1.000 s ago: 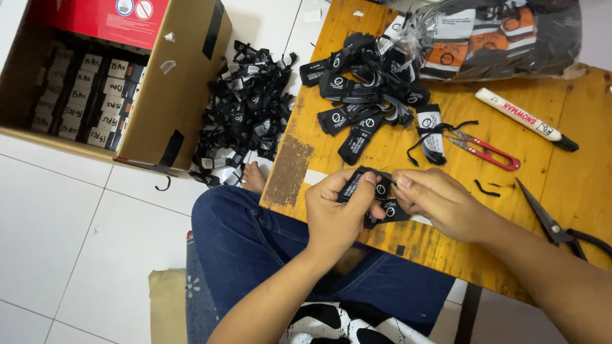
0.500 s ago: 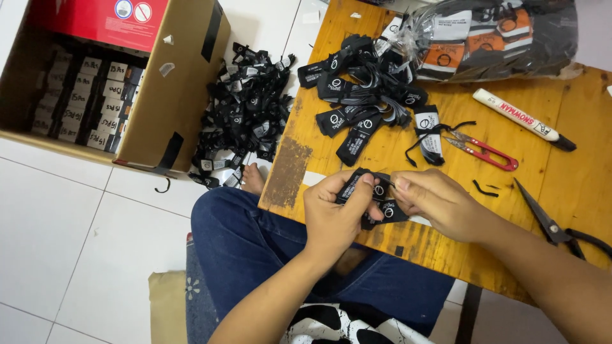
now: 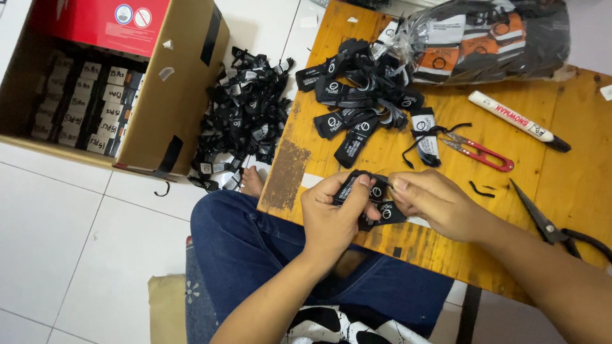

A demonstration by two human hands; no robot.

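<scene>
Both hands are pinching a small stack of black tags over the near edge of the wooden table.

The left hand [image 3: 335, 213] and right hand [image 3: 433, 204] are closing together on the black tags [image 3: 376, 202], fingers clamped on them. The stack is sitting above the table [image 3: 561, 191] edge, so a loose pinch could be letting tags slide onto the lap or floor. Fingers are hiding most of the stack, and the scissors [image 3: 554, 223] are running out of frame.

Wooden table [image 3: 574, 191]: red snips [image 3: 481, 151] ctr, white marker [image 3: 516, 120] far right, black scissors [image 3: 551, 223] near right, plastic bag [image 3: 484, 38] far. Floor left: cardboard box [image 3: 172, 95], black label heap [image 3: 245, 114] just beside.
</scene>
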